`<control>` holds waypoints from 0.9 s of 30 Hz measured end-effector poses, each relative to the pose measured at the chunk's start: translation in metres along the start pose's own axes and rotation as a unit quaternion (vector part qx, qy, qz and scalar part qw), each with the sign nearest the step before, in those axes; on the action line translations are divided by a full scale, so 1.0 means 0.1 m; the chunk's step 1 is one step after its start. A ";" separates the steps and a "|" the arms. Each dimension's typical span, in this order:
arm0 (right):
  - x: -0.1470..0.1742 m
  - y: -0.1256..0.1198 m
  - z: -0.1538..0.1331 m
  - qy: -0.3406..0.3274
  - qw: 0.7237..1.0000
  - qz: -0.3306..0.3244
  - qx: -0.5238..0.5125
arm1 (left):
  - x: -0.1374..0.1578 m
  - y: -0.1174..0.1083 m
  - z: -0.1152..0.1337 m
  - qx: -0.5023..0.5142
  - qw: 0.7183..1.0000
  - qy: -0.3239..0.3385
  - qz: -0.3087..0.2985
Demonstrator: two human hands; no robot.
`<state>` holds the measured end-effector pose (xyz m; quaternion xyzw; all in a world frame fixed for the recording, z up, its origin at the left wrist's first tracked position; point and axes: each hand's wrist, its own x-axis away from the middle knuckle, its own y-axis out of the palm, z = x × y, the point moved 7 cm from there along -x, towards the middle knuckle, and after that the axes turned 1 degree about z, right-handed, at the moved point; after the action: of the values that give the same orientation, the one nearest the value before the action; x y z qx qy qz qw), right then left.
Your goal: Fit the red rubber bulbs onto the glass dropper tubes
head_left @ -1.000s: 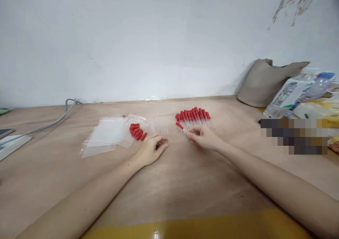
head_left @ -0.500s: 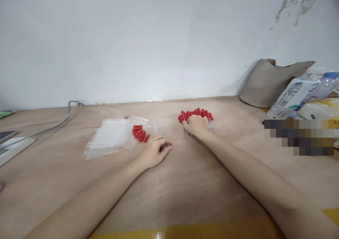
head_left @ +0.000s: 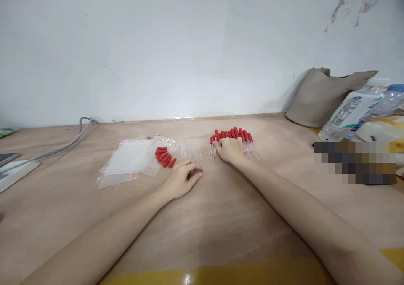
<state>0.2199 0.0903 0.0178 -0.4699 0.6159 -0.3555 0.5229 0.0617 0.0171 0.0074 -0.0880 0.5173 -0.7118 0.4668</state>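
Observation:
My right hand [head_left: 230, 149] is bent down over a row of red-bulbed droppers [head_left: 233, 132]. Its thumb touches the thin clear tubes at the row's left side. The fingers are curled, and whatever they pinch is hidden beneath them. My left hand [head_left: 184, 177] rests on the table, holding nothing, with a gap between thumb and loosely bent fingers. Just beyond it lie several bare clear tubes [head_left: 191, 149], side by side. A small pile of loose red rubber bulbs [head_left: 164, 157] sits left of these tubes, partly on clear zip bags [head_left: 126, 158].
A grey cable [head_left: 69, 147] crosses the left side of the brown-covered table [head_left: 195, 234]. At the right stand a grey-brown bag-like container [head_left: 312, 99] and plastic bottles [head_left: 350, 108], beside a blurred-out patch. A white wall closes off the back.
The view has shifted slightly. My right hand has moved a little on the droppers, and more tubes show left of its thumb. My left hand keeps its pose.

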 end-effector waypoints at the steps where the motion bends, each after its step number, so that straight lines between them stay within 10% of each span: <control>1: 0.00 -0.01 0.01 -0.002 1.000 0.003 0.006 | 0.00 0.00 0.00 0.001 1.000 0.000 0.000; 20: -0.03 -0.16 0.23 0.028 0.999 0.032 0.020 | 0.01 -0.02 0.02 0.008 1.000 0.008 0.006; 27: 0.15 -0.05 -0.25 -0.190 0.981 0.044 0.018 | 0.00 -0.01 0.03 0.004 1.000 0.006 0.005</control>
<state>0.1963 0.0727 0.0231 -0.4919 0.5186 -0.2479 0.6540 0.0623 0.0150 0.0095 -0.0789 0.5177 -0.7121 0.4676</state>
